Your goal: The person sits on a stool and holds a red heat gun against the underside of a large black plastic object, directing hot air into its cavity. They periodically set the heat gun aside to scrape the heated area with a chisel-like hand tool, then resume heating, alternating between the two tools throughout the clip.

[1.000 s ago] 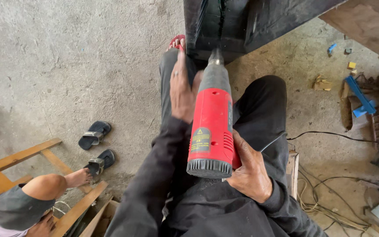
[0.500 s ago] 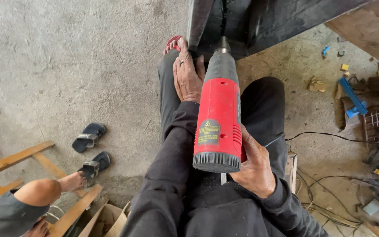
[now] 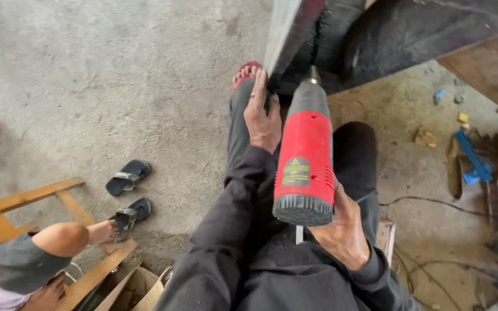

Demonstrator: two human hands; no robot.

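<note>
Hands at work on a concrete floor [image 3: 116,86]: the right hand [image 3: 341,233] has its fingers wrapped around the grip of a red and grey power tool [image 3: 305,164], though the grip itself is hidden behind the tool's body and only the back of the hand shows. The tool points away from the camera, its metal tip meeting a dark panel [image 3: 376,40] that runs out of view at the top edge. The left hand [image 3: 261,118] lies flat with fingers extended against the lower edge of a grey board [image 3: 286,31], just beside the tool's nose; whether it grips the edge cannot be told. Both arms wear dark sleeves, and the person's legs in dark trousers stretch along the floor to a red sandal [image 3: 246,72], half covered by the board. At the lower left corner, another person's bare knee [image 3: 59,239] and a wooden frame [image 3: 36,198] are cut off by the picture's edge, near a pair of dark sandals [image 3: 129,193]. A blue tool [image 3: 472,158] and cables [image 3: 433,201] lie among clutter at the right, hard to make out.
</note>
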